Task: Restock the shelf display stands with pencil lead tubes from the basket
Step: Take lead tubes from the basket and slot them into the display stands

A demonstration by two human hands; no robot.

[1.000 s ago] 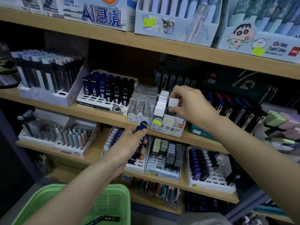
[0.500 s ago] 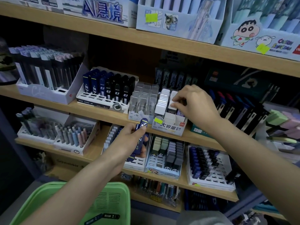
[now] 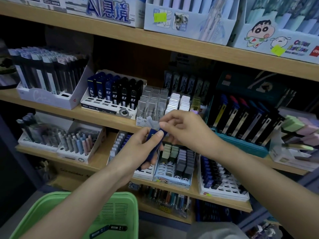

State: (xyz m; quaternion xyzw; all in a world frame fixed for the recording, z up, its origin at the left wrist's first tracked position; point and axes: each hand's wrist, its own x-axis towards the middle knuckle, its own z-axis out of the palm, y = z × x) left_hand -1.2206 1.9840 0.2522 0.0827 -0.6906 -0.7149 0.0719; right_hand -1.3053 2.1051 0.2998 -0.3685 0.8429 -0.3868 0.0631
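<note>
My left hand (image 3: 138, 150) grips a small bunch of dark blue pencil lead tubes (image 3: 156, 147) in front of the middle shelf. My right hand (image 3: 188, 130) has come across to it, and its thumb and forefinger pinch the top end of one blue tube. A white display stand (image 3: 103, 107) on the middle shelf holds blue and black 0.3 tubes, with empty slots in its front rows. Beside it stand clear tubes (image 3: 152, 100) and white tubes (image 3: 179, 102). The green basket (image 3: 124, 199) sits below my left forearm, with two dark tubes (image 3: 108, 229) lying inside.
The lower shelf holds a panda stand of grey and green tubes (image 3: 176, 161) and a stand of dark blue tubes (image 3: 219, 178). A teal box of long lead packs (image 3: 245, 118) stands right of my hands. Pen boxes (image 3: 189, 19) line the top shelf.
My right hand left the white tube stand and came down and left to the blue tubes. My left hand rose slightly with the tubes.
</note>
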